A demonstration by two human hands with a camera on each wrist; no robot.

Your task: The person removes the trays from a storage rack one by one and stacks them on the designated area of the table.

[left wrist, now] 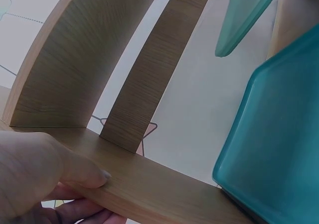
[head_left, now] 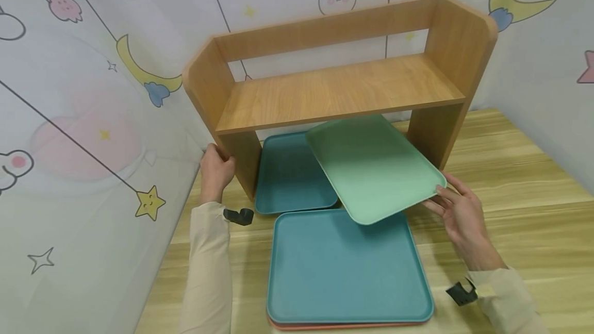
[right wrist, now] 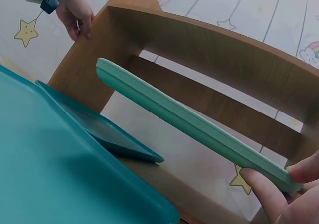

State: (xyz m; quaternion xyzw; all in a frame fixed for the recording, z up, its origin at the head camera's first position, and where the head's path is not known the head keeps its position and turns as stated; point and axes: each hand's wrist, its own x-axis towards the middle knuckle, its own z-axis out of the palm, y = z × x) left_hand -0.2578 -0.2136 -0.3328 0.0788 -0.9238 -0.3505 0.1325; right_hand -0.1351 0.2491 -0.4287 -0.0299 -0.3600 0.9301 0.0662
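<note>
My right hand (head_left: pixel 464 215) pinches the near right corner of a light green tray (head_left: pixel 376 169), which is tilted and raised above the table. Its far end reaches under the shelf board of a wooden desktop shelf (head_left: pixel 343 89). With my left hand (head_left: pixel 216 169) I grip the front edge of the shelf's left side panel, thumb (left wrist: pixel 92 174) on the inner face. Behind, a dark teal tray (head_left: pixel 294 174) lies inside the lower bay at the left. In front, a blue tray (head_left: pixel 348 267) sits on top of an orange-red one (head_left: pixel 343 326), of which only the front rim shows.
The shelf's right side panel (head_left: pixel 436 130) stands close behind my right hand. A wood-grain table (head_left: pixel 524 179) carries everything. Cloth walls with cartoon prints (head_left: pixel 93 179) enclose the left, back and right sides.
</note>
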